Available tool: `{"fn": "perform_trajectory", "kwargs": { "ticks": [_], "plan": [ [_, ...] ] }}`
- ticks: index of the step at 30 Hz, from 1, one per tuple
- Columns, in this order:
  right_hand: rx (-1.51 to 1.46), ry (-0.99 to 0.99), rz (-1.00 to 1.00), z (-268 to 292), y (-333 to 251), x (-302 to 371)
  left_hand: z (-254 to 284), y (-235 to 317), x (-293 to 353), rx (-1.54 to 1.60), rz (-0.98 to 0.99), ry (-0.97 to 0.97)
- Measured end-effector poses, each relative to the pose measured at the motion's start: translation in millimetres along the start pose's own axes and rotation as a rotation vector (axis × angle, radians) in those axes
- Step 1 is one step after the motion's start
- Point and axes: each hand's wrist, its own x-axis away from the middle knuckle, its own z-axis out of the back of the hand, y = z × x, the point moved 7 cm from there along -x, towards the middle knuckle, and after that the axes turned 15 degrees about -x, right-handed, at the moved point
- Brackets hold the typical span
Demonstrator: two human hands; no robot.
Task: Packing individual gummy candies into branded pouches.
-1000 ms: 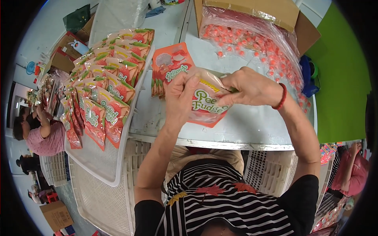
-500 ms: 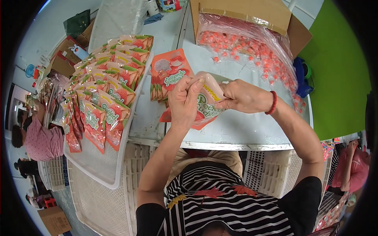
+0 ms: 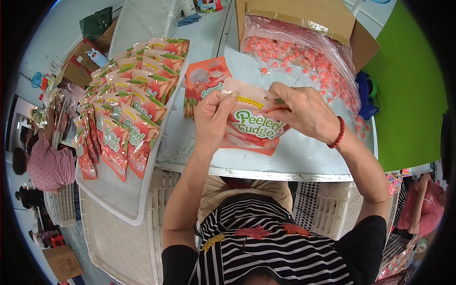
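Note:
A pink and red candy pouch (image 3: 251, 130) is held up over the table, its printed front facing me. My left hand (image 3: 211, 118) is closed on its left edge near the top, thumb on the front. At the upper right corner, my right hand (image 3: 306, 111) has its fingers bent round the pouch's edge. Whether the pouch's top is parted I cannot tell. Just beyond my left hand lies a stack of flat pouches (image 3: 202, 80). Further right, small wrapped red candies (image 3: 323, 85) spill out of a plastic-lined cardboard box (image 3: 299, 21).
On my left, a white plastic tray (image 3: 137, 213) bears rows of filled pouches (image 3: 142, 102). A blue tape dispenser (image 3: 366, 102) stands at the table's right side by a green surface (image 3: 408, 95). White crates (image 3: 318, 209) are under the table edge. Other people (image 3: 50, 164) are at both sides.
The pouch has turned from tilted and bent to flatter, with its front now facing me. My right hand has shifted right along its top edge, and my left hand has moved slightly left.

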Motion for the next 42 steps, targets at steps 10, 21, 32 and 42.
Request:
{"fn": "perform_trajectory", "kwargs": {
  "ticks": [10, 21, 32, 42],
  "plan": [
    [-0.496, -0.245, -0.39, -21.6, 25.9, 2.9, 0.5, -3.8, 11.0, -0.179, 0.068, -0.102],
    [-0.077, -0.36, 0.103, -42.0, 2.6, -8.7, 31.5, 10.9, 22.7, -0.21, 0.268, -0.023],
    [-0.284, -0.531, -0.054, -62.3, -58.3, -21.0, 105.6, 69.2, 39.4, -0.273, -0.045, 0.184],
    [-0.624, -0.601, 0.197, -212.5, -155.6, -133.0, 306.9, 116.3, 106.4, -0.567, 0.129, 0.604]
  ]
}}
